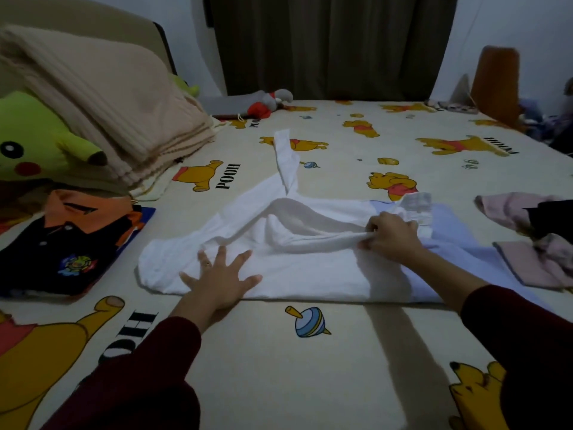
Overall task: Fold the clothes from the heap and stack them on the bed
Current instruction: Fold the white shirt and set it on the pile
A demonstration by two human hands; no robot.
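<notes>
Head view: cartoon-print bed (310, 367), dark curtain (335, 41) behind.

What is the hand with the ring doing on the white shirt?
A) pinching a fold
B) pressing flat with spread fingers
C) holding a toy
B: the left hand lies flat with fingers spread on the white shirt, while the right hand pinches a fold.

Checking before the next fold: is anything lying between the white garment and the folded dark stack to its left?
Nothing visible. Only bare sheet lies between the white garment and the dark stack; the left hand presses flat on the garment.
</notes>
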